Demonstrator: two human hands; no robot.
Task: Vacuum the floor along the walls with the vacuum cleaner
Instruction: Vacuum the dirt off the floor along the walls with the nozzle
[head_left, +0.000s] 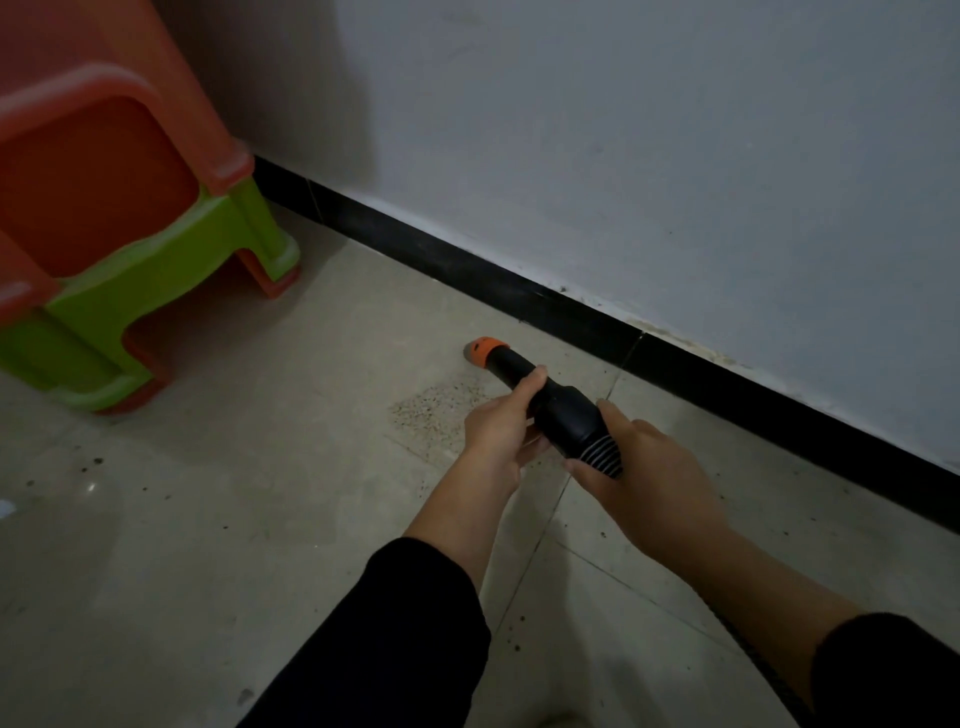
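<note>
A black vacuum cleaner nozzle (558, 405) with an orange tip (485, 349) points at the tiled floor (234, 493) close to the black baseboard (571, 312) under the white wall (649, 156). My left hand (498, 426) grips the nozzle's narrow front part from the left. My right hand (639, 467) holds the ribbed rear end, fingers curled round it. A speckled patch of grit (431, 410) lies just left of the nozzle. Both forearms wear dark sleeves.
A stack of orange and green plastic stools (119, 249) stands at the left, near the wall corner. Dark specks are scattered over the tiles. A dark cord or hose (748, 649) runs along the floor under my right arm.
</note>
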